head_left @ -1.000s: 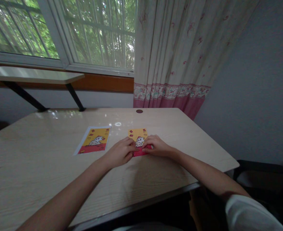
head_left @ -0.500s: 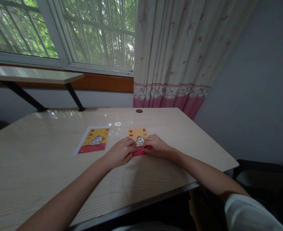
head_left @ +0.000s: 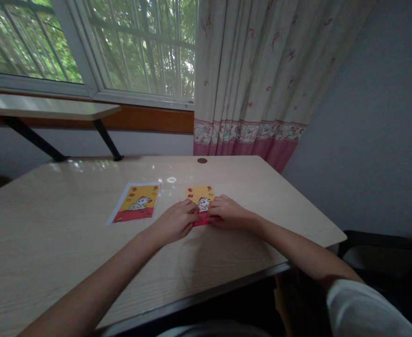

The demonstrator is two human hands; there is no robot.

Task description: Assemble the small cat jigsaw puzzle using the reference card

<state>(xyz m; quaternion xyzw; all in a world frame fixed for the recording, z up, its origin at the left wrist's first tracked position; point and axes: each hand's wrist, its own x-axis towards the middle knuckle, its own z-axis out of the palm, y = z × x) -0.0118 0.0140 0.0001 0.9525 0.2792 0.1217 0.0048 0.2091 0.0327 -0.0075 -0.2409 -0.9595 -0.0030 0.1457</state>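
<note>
A small yellow-and-red picture card (head_left: 200, 196) with a cartoon animal lies flat on the wooden table (head_left: 68, 243). My left hand (head_left: 175, 222) rests on the card's near left part, fingers curled and pressed onto it. On its near right part lies my right hand (head_left: 227, 213), fingers likewise curled and pinching the red lower edge. The two sets of fingertips almost meet over the card and hide its lower half. A larger sheet with the same picture (head_left: 136, 203) and a white border lies flat to the left, untouched.
The table's front edge runs close to my body and its right corner (head_left: 339, 234) is near my right forearm. A round cable hole (head_left: 202, 160) sits at the back edge. Behind are a window, a patterned curtain (head_left: 258, 84) and a wall shelf (head_left: 47, 108).
Both hands have stayed on the small card, shifting only slightly; the view has moved a little.
</note>
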